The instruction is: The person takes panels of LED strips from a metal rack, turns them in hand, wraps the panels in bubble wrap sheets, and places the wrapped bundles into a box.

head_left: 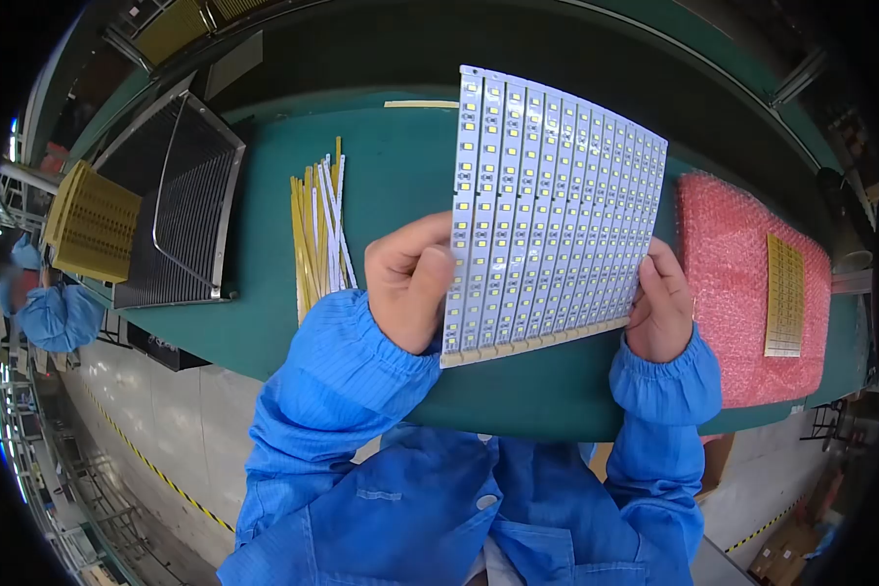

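Between my two hands a white LED circuit board panel (552,215) is held up, tilted, above the green table. Rows of small yellowish LEDs cover the face turned to me, and lines divide it into long strips. My left hand (410,278) grips its left edge, thumb on the front and the other fingers behind. At the lower right edge, my right hand (662,301) is closed on the panel, its fingers partly hidden behind it. Left of my left hand lies a loose bunch of narrow white and yellow strips (320,225).
A black slotted rack (195,195) stands at the left, beside yellow panels (93,223). On the right, pink bubble wrap (728,293) carries a yellow panel (784,298). The green table (527,400) ends just before my body. Another person's blue sleeve (59,317) shows far left.
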`<state>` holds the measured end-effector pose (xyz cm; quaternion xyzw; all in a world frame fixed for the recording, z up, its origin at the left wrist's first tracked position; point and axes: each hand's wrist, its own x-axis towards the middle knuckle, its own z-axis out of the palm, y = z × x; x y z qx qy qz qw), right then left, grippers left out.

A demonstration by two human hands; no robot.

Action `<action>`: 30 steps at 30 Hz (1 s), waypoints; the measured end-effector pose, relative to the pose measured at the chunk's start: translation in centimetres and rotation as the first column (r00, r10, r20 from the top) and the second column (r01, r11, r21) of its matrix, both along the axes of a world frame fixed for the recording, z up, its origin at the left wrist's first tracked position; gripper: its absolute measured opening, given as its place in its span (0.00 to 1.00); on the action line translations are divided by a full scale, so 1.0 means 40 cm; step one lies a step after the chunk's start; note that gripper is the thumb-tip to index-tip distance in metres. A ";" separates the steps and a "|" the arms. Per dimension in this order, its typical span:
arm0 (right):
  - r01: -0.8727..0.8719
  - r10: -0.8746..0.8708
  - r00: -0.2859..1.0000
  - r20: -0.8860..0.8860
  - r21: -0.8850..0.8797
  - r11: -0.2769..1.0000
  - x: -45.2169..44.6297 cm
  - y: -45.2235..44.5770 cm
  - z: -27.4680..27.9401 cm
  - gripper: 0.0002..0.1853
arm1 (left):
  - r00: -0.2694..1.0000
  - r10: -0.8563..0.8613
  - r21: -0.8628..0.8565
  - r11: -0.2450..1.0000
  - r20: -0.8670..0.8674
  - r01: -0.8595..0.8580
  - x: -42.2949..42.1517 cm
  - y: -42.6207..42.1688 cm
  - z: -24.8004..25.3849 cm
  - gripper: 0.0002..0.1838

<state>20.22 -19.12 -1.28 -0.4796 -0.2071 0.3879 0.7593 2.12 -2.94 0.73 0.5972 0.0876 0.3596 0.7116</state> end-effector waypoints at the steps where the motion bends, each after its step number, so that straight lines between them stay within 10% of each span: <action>1: 0.004 -0.004 1.000 0.000 -0.005 1.000 0.001 0.000 -0.003 0.14 | 1.000 0.017 0.013 1.000 -0.010 -0.017 0.000 0.000 0.002 0.26; 30: -0.040 0.056 0.995 -0.083 0.182 0.982 -0.017 -0.017 0.034 0.15 | 0.986 0.132 -0.198 0.969 -0.097 -0.149 0.024 0.011 -0.023 0.37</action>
